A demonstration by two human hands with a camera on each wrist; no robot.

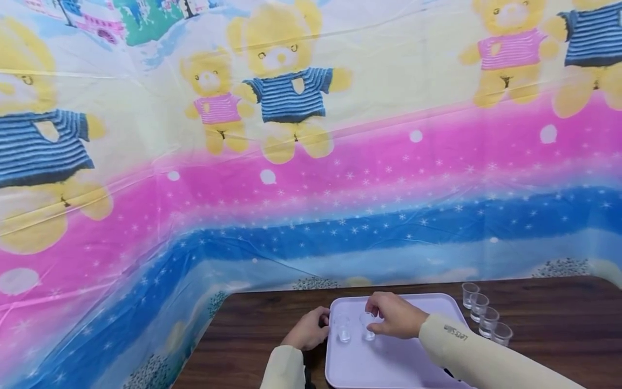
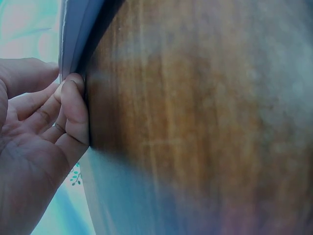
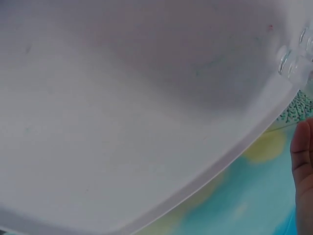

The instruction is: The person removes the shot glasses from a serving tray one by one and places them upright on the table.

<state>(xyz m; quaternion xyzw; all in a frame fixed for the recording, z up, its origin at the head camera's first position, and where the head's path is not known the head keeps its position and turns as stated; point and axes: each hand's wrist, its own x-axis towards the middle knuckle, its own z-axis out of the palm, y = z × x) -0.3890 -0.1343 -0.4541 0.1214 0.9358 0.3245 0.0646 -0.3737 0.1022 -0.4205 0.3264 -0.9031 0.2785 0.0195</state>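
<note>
My left hand (image 1: 311, 329) holds the left rim of a pale lilac tray (image 1: 413, 362). In the left wrist view, the thumb lies on one side of the tray's rim (image 2: 73, 34) and curled fingers on the other. Over the tray's left half, my right hand (image 1: 396, 316) has thumb and fingers about a small clear cup (image 1: 367, 320), partly hidden by the fingers. Left of it, more small clear cups (image 1: 344, 332) stand close together on the tray. At the right wrist view's edge, part of the hand (image 3: 304, 166) shows beside clear cups (image 3: 293, 66).
Several clear cups (image 1: 488, 321) stand in a slanting row on the dark wooden table (image 1: 257, 319), right of the tray. Behind the table hangs a colourful cloth (image 1: 389, 183) printed with teddy bears.
</note>
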